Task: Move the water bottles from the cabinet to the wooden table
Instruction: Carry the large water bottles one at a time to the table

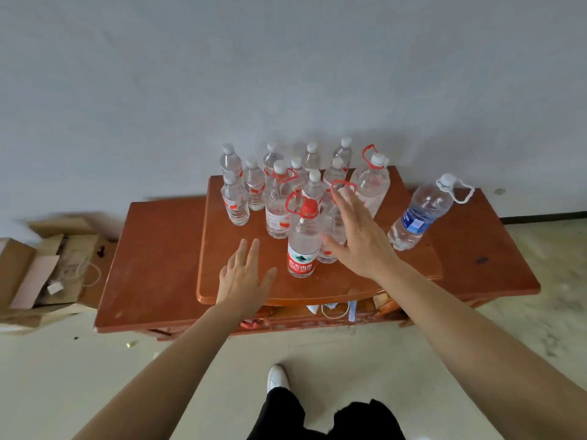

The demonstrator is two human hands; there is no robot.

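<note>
Pale floor lies nearest, then a brown wooden top point(152, 249) with many water bottles point(235, 198) standing up. The left hand point(244, 277), fingers wide, holds nothing, just left of the red-cap bottle point(303, 239). The right hand point(355, 236), also wide and empty, looks closer to it, just on its right. The bottle's red label has white writing, too blurry to read. Farther right stands a blue-label bottle point(419, 214).

Plain pale grey wall point(286, 74) fills upper half; pale mottled floor point(524, 312), stained at right; low reddish-brown wooden unit point(152, 265) against the wall, a raised middle top over a wider lower top; open cardboard boxes point(47, 271) on the floor at its left, cords and paper inside; dark skirting strip point(540, 215) at right wall base; soft even light, faint shadows on the wall.
</note>
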